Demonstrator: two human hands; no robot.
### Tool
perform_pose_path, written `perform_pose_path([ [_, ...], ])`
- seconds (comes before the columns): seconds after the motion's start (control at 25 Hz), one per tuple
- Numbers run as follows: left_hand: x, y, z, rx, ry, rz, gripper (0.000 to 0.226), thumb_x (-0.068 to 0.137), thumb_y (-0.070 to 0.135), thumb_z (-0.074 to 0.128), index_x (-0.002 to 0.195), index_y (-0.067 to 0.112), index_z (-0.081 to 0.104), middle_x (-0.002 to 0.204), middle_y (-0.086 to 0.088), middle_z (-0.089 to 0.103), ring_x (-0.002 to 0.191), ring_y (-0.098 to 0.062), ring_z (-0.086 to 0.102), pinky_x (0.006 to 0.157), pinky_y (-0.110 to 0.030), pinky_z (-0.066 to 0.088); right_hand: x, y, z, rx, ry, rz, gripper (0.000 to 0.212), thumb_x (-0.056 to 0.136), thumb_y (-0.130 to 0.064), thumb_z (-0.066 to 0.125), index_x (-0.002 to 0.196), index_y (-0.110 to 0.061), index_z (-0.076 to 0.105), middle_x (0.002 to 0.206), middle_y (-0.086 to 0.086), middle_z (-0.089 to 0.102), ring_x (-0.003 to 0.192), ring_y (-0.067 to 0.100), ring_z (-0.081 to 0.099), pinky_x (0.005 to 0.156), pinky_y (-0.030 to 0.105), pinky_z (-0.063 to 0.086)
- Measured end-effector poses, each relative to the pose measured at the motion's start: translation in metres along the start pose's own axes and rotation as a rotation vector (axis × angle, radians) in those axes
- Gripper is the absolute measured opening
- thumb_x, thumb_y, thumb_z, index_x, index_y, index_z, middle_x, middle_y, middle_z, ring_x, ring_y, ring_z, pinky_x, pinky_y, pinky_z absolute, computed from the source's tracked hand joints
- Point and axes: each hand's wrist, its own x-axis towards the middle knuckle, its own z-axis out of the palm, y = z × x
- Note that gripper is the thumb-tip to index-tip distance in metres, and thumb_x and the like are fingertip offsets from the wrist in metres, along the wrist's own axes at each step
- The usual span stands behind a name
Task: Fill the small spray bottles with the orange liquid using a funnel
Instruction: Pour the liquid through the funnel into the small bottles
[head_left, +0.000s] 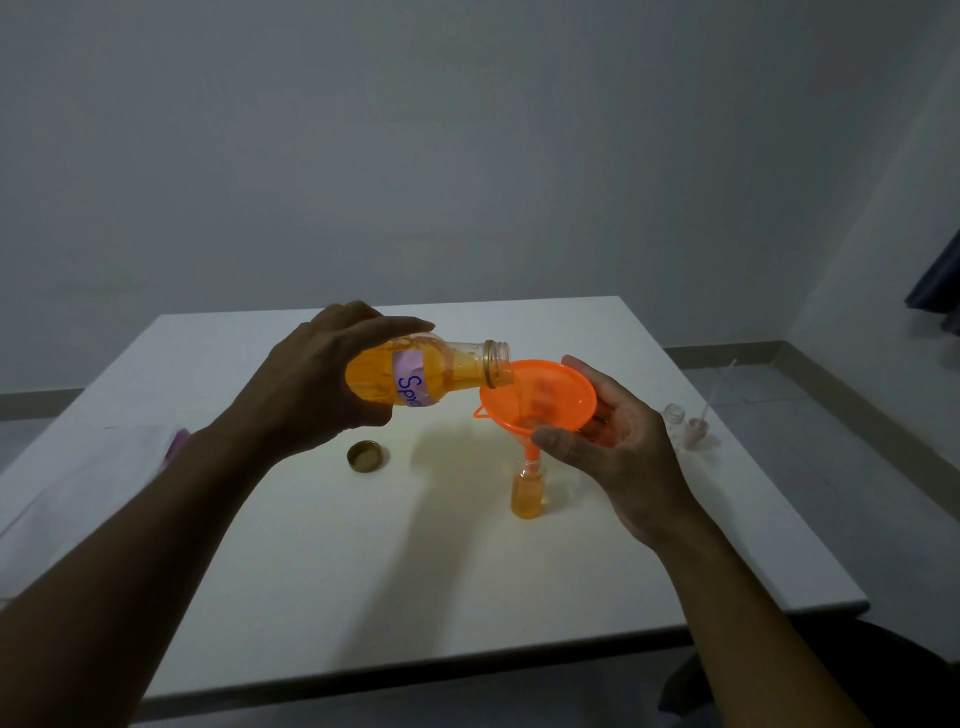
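My left hand (317, 379) grips a clear bottle of orange liquid (431, 374) with a purple label, tipped on its side so its open mouth rests over the rim of an orange funnel (540, 397). My right hand (618, 447) holds the funnel by its right side. The funnel's spout sits in the neck of a small spray bottle (529, 491) that stands upright on the white table (363, 571) and is largely full of orange liquid.
A gold bottle cap (368, 456) lies on the table left of the small bottle. At the right edge stand an empty small bottle (674, 415) and a pink spray head with its tube (696, 431). White and pink sheets (104, 467) lie at the left.
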Motion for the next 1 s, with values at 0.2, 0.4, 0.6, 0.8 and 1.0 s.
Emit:
perform_pose_path([
  [0.2,-0.0004,0.0024,-0.0015,0.002,-0.001,0.002,0.092,0.057,0.015,0.089,0.135,0.038,0.046,0.118,0.0,0.054,0.103,-0.02,0.049,0.071,-0.038,0.05,0.0004,-0.0003,-0.0009,0.018,-0.003,0.002,0.091,0.064,-0.031,0.085,0.146,-0.025,0.047,0.131,-0.011,0.061,0.112,0.001,0.065,0.079,0.02,0.057],
  [0.4,0.0008,0.0039,-0.0039,0.013,-0.006,0.003,0.09,0.057,0.015,0.089,0.134,0.038,0.048,0.117,0.001,0.055,0.103,-0.021,0.05,0.071,-0.037,0.048,0.0015,0.001,-0.0012,0.007,-0.003,0.007,0.09,0.065,-0.033,0.089,0.144,-0.028,0.047,0.13,-0.013,0.061,0.114,0.007,0.064,0.08,0.021,0.058],
  [0.6,0.0018,0.0054,-0.0023,0.009,-0.011,0.013,0.091,0.057,0.015,0.089,0.135,0.037,0.048,0.116,0.0,0.055,0.102,-0.019,0.049,0.07,-0.037,0.048,0.0023,0.0011,-0.002,0.01,-0.002,0.005,0.093,0.061,-0.04,0.088,0.144,-0.029,0.048,0.132,-0.011,0.062,0.116,0.009,0.064,0.086,0.027,0.059],
  [0.8,0.0033,0.0048,-0.0018,0.002,-0.006,0.015,0.092,0.057,0.015,0.089,0.135,0.038,0.046,0.116,0.0,0.055,0.101,-0.02,0.049,0.071,-0.039,0.05,0.0015,-0.0003,-0.0025,-0.006,-0.004,0.003,0.091,0.059,-0.047,0.086,0.141,-0.034,0.049,0.131,-0.013,0.062,0.115,0.006,0.064,0.085,0.025,0.059],
  [1.0,0.0041,0.0037,-0.0005,0.009,-0.007,0.015,0.093,0.056,0.015,0.09,0.135,0.039,0.045,0.117,0.0,0.055,0.102,-0.02,0.049,0.071,-0.039,0.05,0.0014,-0.0016,-0.0014,-0.008,-0.005,-0.005,0.089,0.063,-0.041,0.089,0.142,-0.032,0.047,0.131,-0.015,0.06,0.115,0.01,0.064,0.082,0.022,0.058],
])
